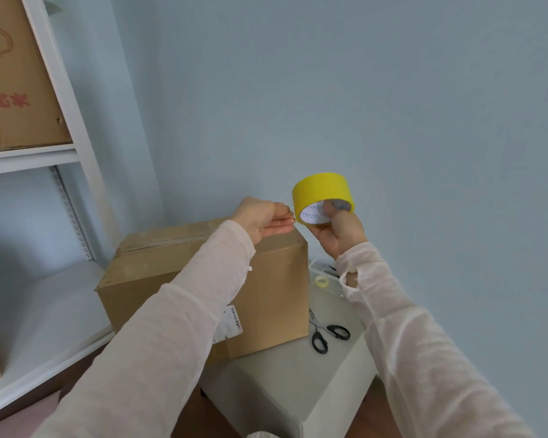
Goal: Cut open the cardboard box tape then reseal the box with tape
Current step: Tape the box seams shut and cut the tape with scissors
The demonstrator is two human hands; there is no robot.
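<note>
A brown cardboard box [260,289] stands on a small white table [301,368], its top flaps closed with clear tape along the seam. My right hand [339,232] grips a roll of yellow tape [321,194] above the box's far right corner, thumb inside the core. My left hand [264,218] is just left of the roll, its thumb and forefinger pinching at the roll's edge; the other fingers are straight. Black-handled scissors [325,331] lie on the table to the right of the box.
A clear plastic bin [325,275] holding a small roll of clear tape sits behind the scissors. A white metal shelf [67,153] with a printed carton [16,77] stands to the left. A pale blue wall is behind.
</note>
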